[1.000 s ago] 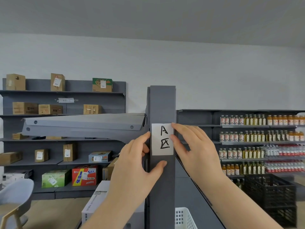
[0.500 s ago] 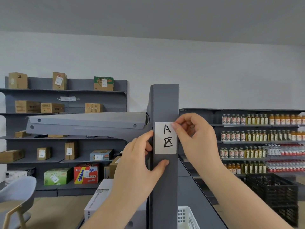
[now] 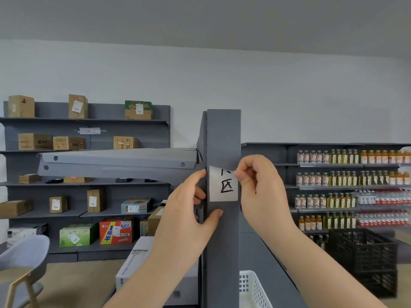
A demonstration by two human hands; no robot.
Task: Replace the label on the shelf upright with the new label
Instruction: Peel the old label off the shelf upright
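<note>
A grey shelf upright (image 3: 223,138) stands straight ahead of me. On its face is a white label (image 3: 223,187) with black handwriting. My right hand (image 3: 262,185) pinches the label's top right corner, and that corner is folded down off the metal, hiding the upper character. My left hand (image 3: 189,210) grips the upright from the left, thumb pressed on its face just below the label. No second label is visible.
A grey shelf board (image 3: 115,162) juts left from the upright. Shelves with cardboard boxes (image 3: 69,143) line the back left; bottles (image 3: 347,178) fill the shelves at right. A black crate (image 3: 362,252), a white basket (image 3: 251,287) and a chair (image 3: 22,263) sit below.
My right hand went from resting flat on the label's right edge to pinching its top corner, and has now pulled that corner down off the upright. The left hand stays put.
</note>
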